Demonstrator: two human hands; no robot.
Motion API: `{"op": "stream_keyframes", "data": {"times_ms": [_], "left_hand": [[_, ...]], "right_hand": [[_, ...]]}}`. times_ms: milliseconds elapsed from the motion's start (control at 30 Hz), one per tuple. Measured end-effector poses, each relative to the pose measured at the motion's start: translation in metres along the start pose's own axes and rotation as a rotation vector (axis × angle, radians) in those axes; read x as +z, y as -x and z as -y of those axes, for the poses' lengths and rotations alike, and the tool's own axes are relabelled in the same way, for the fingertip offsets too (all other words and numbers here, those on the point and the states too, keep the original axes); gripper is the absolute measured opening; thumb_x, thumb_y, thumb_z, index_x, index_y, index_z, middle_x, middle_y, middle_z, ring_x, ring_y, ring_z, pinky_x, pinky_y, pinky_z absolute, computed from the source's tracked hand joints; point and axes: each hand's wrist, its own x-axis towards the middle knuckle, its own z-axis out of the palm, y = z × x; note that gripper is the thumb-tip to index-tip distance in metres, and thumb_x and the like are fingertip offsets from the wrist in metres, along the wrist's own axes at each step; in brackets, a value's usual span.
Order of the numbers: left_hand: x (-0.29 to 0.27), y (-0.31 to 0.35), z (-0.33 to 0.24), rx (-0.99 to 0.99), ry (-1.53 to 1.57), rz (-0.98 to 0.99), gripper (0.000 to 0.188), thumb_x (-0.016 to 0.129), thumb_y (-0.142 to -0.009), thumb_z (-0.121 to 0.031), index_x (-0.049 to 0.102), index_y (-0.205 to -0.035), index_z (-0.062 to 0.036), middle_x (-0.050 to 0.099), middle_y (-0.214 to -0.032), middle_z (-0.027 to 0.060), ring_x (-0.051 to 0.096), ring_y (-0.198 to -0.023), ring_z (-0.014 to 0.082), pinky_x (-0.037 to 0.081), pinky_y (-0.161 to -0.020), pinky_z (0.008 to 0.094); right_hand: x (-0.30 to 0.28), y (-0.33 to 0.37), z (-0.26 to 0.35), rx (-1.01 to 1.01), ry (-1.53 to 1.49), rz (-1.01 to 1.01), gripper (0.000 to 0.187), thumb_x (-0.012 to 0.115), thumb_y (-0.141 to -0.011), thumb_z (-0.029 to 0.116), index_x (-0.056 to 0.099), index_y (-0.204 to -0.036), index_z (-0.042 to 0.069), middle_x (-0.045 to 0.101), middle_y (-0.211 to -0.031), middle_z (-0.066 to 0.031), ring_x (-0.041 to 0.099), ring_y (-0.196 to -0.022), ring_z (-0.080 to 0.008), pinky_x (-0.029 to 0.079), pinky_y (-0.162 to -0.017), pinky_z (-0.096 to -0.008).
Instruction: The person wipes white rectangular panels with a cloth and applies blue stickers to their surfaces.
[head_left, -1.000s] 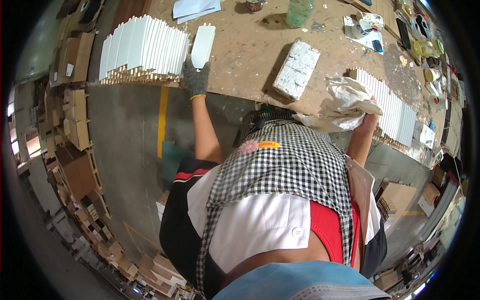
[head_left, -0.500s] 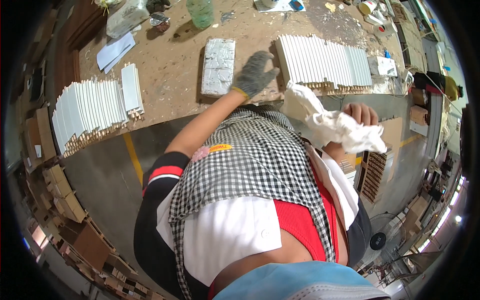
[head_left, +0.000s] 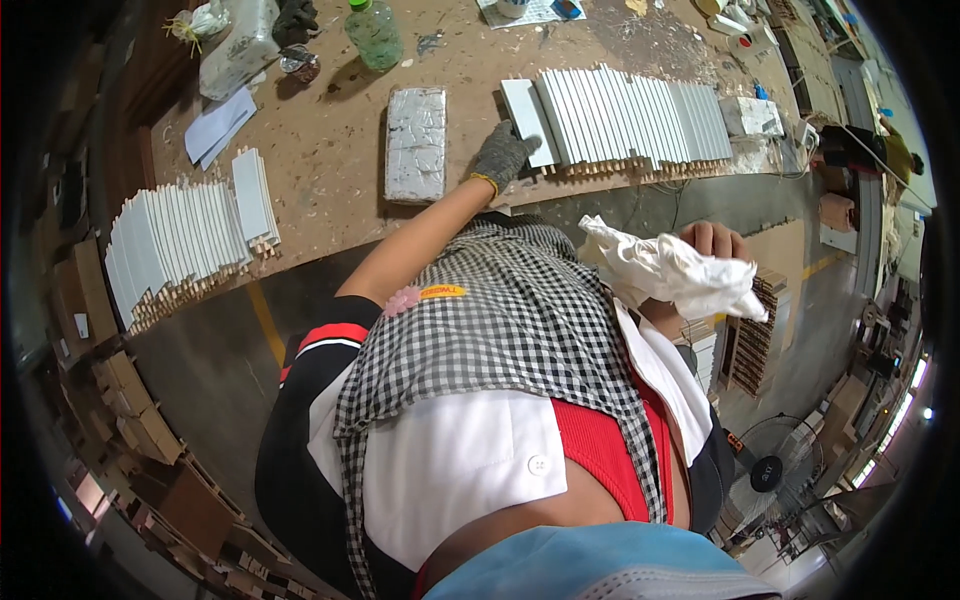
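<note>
Here's the left hand [head_left: 503, 158], grey-gloved, fingers lapping onto a white slat [head_left: 525, 112] just right of it; whether they pinch, I can't tell. The slat's long axis runs away from the body, far end angling left, pegged end near. Right of that, stacked slats [head_left: 625, 118]. Right hand [head_left: 714, 240], bare, fingers curled, clutches white cloth [head_left: 672, 272].

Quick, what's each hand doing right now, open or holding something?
Left hand, gloved: touching a white board; whether it's gripping cannot be told.
Right hand, bare: closed, holding a white cloth.
</note>
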Motion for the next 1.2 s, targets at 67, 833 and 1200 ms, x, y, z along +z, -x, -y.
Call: {"op": "stream_keyframes", "data": {"times_ms": [67,833,1200], "left_hand": [[-0.009,0.001,0.007,0.047,-0.117,-0.067,0.07,0.067,-0.087,-0.036,0.046,-0.14,0.005,0.064,-0.123,0.0246,0.061,-0.114,0.0367,0.047,-0.1,0.0423],[-0.116,0.125,0.07,0.338,-0.141,-0.434,0.07,0.065,-0.093,-0.035,0.036,-0.148,-0.0027,0.049,-0.144,0.0205,0.05,-0.13,0.0348,0.041,-0.108,0.0434],[-0.118,0.127,0.055,0.381,-0.28,-0.56,0.097,0.084,-0.078,-0.025,0.026,-0.153,-0.0043,0.049,-0.143,0.0249,0.053,-0.127,0.0355,0.049,-0.099,0.0447]], "right_hand": [[0.028,-0.035,-0.019,0.146,-0.465,0.657,0.047,0.052,-0.094,0.057,0.051,-0.113,0.014,0.052,-0.106,-0.0084,0.049,-0.091,-0.0195,0.044,-0.081,-0.0353],[0.102,0.001,-0.28,-0.452,1.213,1.352,0.034,0.057,-0.098,0.027,0.066,-0.126,0.011,0.064,-0.128,-0.0141,0.052,-0.129,-0.0321,0.024,-0.117,-0.0541],[0.083,-0.022,-0.287,-0.534,1.262,1.356,0.042,0.06,-0.089,0.012,0.06,-0.131,0.011,0.064,-0.125,-0.0115,0.048,-0.137,-0.0284,0.028,-0.119,-0.0478]]}}
